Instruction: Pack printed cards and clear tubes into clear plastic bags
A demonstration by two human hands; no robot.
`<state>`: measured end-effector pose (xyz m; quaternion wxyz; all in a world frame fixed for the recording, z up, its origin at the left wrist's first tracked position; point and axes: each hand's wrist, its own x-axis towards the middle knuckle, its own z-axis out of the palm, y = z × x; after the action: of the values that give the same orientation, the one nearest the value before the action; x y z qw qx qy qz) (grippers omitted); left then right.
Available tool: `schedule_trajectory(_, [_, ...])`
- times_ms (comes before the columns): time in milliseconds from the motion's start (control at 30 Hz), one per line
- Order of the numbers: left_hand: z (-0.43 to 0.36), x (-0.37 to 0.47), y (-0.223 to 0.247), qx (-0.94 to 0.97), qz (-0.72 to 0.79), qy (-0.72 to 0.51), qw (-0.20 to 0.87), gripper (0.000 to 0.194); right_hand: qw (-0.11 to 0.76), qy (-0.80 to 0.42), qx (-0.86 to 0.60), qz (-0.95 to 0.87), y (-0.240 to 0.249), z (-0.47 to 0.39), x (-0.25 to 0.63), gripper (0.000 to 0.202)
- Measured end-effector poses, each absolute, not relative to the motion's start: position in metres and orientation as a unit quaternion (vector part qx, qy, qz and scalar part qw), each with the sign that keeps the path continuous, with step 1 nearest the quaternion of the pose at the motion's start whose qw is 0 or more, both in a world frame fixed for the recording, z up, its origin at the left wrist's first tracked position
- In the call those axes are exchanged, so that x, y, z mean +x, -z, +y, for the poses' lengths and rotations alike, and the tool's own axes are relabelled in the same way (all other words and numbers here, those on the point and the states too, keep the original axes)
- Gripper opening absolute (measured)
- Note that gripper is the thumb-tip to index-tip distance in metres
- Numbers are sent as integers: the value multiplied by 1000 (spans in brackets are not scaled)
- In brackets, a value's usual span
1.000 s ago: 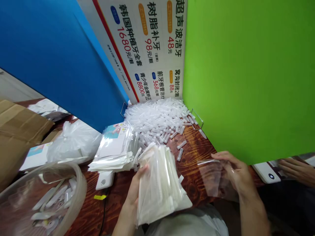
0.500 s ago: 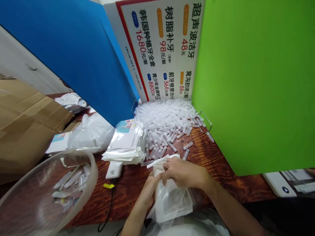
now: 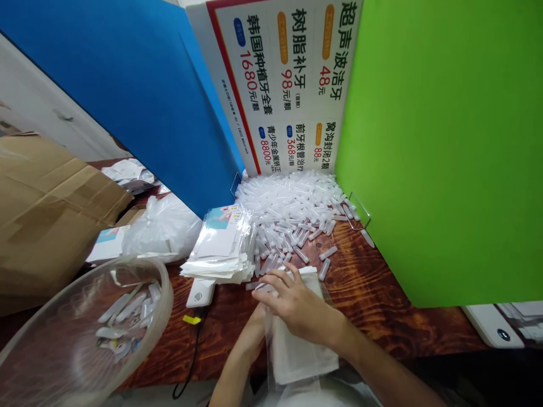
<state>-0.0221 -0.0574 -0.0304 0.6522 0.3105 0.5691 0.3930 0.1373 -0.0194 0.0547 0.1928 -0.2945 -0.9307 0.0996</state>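
Observation:
A stack of clear plastic bags with whitish layers lies at the table's front edge, close to my body. My left hand grips its left side from below; most of its fingers are hidden behind the stack and my other hand. Over the upper left corner of the bags, my right hand has its fingers spread and curved, with the thumb pointing left. A bit of whitish film shows between thumb and forefinger. Just beyond lie many small clear plastic tubes with white ends, heaped on the wooden table.
Left of the tubes, bagged printed cards are piled beside a white device with a cable. A clear round tub holds scraps. Farther left are a knotted white bag and cardboard box. Blue and green panels flank the heap.
My right hand has shifted left across the top of the bags, its fingers spreading from a pinch. The bag stack lies flatter. The whole view has shifted slightly right.

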Motion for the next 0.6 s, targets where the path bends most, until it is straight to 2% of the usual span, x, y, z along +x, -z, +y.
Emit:
schedule_trajectory(200, [-54,-20,27,284,548,-362,698,81,249,-131,-413,-866,-29,-17,164,84])
schedule_trajectory(300, [-58,-24,26,254,494,-385,737,85,269,-164,-445,-838,-21,-13,172,91])
schedule_trajectory(467, [-61,-24,16,274,480,-386,738,72,298,-218,-469,-802,-17,-8,171,85])
schedule_trajectory(600, [-61,-20,8,247,484,-370,753,66,389,-274,-481,-737,-13,-11,181,58])
